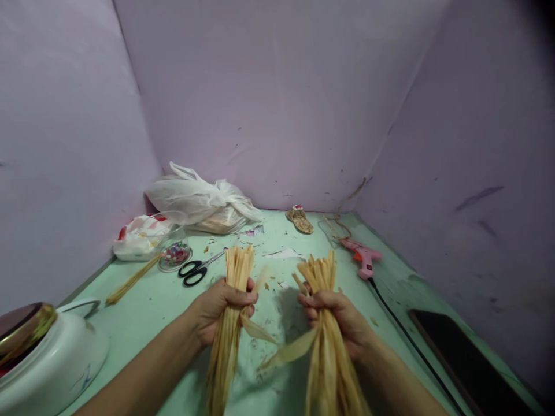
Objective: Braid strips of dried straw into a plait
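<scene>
My left hand (228, 306) is closed around a bundle of dry, straw-coloured strips (223, 358), held upright with the short ends above the fist. A second, fuller bundle (332, 370) is gripped in my right hand (332, 315), its top ends fanned out. The two bundles are apart. Loose pale strips stick out between them, one from each bundle. Both bundles hang down past the lower edge of the view. Beyond my left hand lie black-handled scissors (197, 273) on the pale green table (277, 277).
Back left are a white plastic bag (203, 199), a white packet (141, 237), a cup of beads (175, 254) and a thin straw bundle (132, 282). A woven slipper-shaped piece (300, 221) lies at the back. Right are a pink glue gun (364, 257) and phone (466, 361); a white container (56, 358) stands left.
</scene>
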Motion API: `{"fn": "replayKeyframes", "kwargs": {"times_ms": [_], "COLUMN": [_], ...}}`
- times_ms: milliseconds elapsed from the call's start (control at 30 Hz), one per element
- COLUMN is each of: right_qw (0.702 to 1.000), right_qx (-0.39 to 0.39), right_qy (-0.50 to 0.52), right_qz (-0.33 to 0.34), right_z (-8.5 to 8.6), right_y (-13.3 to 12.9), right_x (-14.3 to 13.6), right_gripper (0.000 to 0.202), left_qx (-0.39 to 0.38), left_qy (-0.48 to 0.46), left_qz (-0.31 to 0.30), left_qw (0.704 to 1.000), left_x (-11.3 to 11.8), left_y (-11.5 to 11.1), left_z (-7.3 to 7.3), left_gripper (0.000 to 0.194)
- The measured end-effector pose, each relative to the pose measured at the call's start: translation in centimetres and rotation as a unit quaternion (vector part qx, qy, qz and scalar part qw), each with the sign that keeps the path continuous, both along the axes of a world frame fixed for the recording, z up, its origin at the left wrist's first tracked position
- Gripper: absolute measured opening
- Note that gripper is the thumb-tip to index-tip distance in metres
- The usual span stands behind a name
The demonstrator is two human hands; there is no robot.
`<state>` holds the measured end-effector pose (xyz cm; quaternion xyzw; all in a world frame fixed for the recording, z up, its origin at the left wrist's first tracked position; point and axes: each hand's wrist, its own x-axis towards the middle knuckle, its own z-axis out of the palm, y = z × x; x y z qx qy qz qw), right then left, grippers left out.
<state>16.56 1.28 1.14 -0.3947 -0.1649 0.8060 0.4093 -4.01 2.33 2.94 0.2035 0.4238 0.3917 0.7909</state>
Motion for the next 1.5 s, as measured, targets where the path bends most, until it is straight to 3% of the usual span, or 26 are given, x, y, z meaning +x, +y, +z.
{"fn": "replayKeyframes", "kwargs": {"times_ms": [167,300,433,500,633,733,833,900,967,1133,1500], "right_qw": [0.984,0.977,0.989,0.998,0.998,1.0,0.999,0.999,0.998,0.984,0.978], "right_qx": [0.112,0.138,0.068,0.011,0.053,0.024,-0.006,-0.019,0.007,0.159,0.139], "right_qy": [0.132,0.164,0.11,0.068,-0.026,-0.015,0.037,0.016,-0.03,-0.079,-0.151], "right_qz": [0.041,-0.007,-0.064,-0.005,0.009,0.008,0.008,-0.026,-0.049,-0.015,-0.029], "right_z": [1.4,2.0,0.7,-0.5,-2.2,-1.9,-0.7,-0.1,0.0,-0.8,-0.6], "right_y": [0.8,0.7,-0.1,-0.8,-1.9,-1.9,-1.4,-1.0,-1.0,-1.9,-2.0], "right_x": [3.5,3.9,1.0,-0.9,-3.6,-3.6,-2.5,-1.9,-1.7,-3.0,-3.5], "right_gripper": [0.017,0.016,0.031,0.031,0.025,0.017,0.015,0.01,0.01,0.028,0.016], "left_qx": [-0.006,0.012,0.047,0.062,0.121,0.134,0.086,0.062,0.058,0.083,0.065], "left_qy": [0.056,0.07,0.068,0.057,0.056,0.051,0.051,0.051,0.038,-0.008,0.025], "left_qz": [0.012,0.024,0.027,0.019,-0.034,-0.045,-0.013,-0.009,-0.017,-0.077,-0.042], "left_qw": [0.998,0.997,0.996,0.996,0.99,0.989,0.995,0.997,0.997,0.993,0.997], "left_x": [-2.0,-1.5,0.7,2.0,3.9,4.1,3.6,3.4,3.3,3.7,3.8], "left_y": [1.6,1.3,-0.5,-1.6,-3.1,-3.2,-2.9,-2.6,-2.6,-3.1,-3.2], "left_z": [0.9,0.7,0.0,-0.5,-1.5,-2.0,-2.2,-2.2,-2.3,-2.2,-2.2], "left_gripper": [0.018,0.02,0.028,0.033,0.025,0.023,0.03,0.033,0.035,0.026,0.028]}}
